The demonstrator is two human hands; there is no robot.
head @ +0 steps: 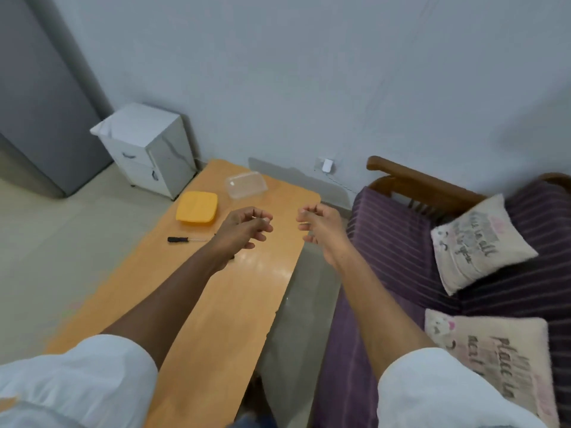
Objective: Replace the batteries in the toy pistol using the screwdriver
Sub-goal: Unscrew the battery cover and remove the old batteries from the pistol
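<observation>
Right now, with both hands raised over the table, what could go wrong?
1. The left forearm crosses just beside the screwdriver; lowering it could knock the tool off the table.
2. The toy pistol is not visible, maybe hidden under the left hand, so a blind grab may miss.

Screwdriver [186, 240]: black handle, thin metal shaft, flat on table [216, 304] just left of my left forearm, tip toward it. Toy pistol mostly hidden under my arm.
</observation>
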